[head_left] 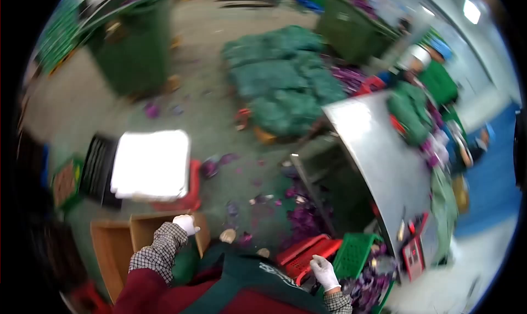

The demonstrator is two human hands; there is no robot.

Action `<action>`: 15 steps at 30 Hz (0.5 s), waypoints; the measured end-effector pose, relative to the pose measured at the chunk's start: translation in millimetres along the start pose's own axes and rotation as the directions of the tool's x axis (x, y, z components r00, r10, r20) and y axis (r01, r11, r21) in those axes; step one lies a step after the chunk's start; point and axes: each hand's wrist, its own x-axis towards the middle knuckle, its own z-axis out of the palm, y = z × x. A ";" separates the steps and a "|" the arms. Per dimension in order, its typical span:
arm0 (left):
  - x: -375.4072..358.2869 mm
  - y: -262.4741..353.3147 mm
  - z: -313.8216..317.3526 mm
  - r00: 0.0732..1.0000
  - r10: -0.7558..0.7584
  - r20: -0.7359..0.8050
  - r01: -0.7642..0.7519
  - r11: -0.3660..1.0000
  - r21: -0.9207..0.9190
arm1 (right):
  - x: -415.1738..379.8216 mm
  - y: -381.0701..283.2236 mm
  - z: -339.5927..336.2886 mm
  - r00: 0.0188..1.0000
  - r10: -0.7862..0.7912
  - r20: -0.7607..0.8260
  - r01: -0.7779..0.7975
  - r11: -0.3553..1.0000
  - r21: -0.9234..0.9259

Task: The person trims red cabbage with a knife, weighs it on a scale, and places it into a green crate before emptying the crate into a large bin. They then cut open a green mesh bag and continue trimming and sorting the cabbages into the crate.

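My left hand (186,224), in a white glove, is at the upper rim of a brown cardboard box (149,230). Its fingers look curled over that rim, though the picture is blurred. My right hand (325,272), also gloved in white, hovers near a red plastic basket (299,263) and a green plastic basket (351,253). Its fingers are loosely bent and slightly apart, with nothing visible in them. Purple cabbage leaves (365,289) fill a container just below and right of this hand.
A steel table (365,143) runs along the right, with a red scale (413,256) on it. Green net sacks (274,78) are stacked ahead. Large green bins (132,50) stand farther back. White stacked trays (151,163) are at left. Purple scraps (302,218) litter the floor. Co-workers (472,149) are at right.
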 end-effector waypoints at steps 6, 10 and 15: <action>117.2 181.3 -126.7 0.823 0.511 -0.250 -0.501 0.859 0.106 | -110.1 57.4 -35.1 0.827 0.112 -0.551 0.035 0.968 0.248; 96.5 341.3 -140.6 0.700 0.703 -0.123 -0.691 0.711 0.133 | -214.7 167.2 -33.2 0.343 0.419 -0.841 -0.070 0.904 0.422; 38.6 522.8 -63.8 0.399 0.913 0.079 -0.916 0.394 0.069 | -329.8 328.3 22.7 -0.194 0.726 -0.660 -0.216 0.624 0.751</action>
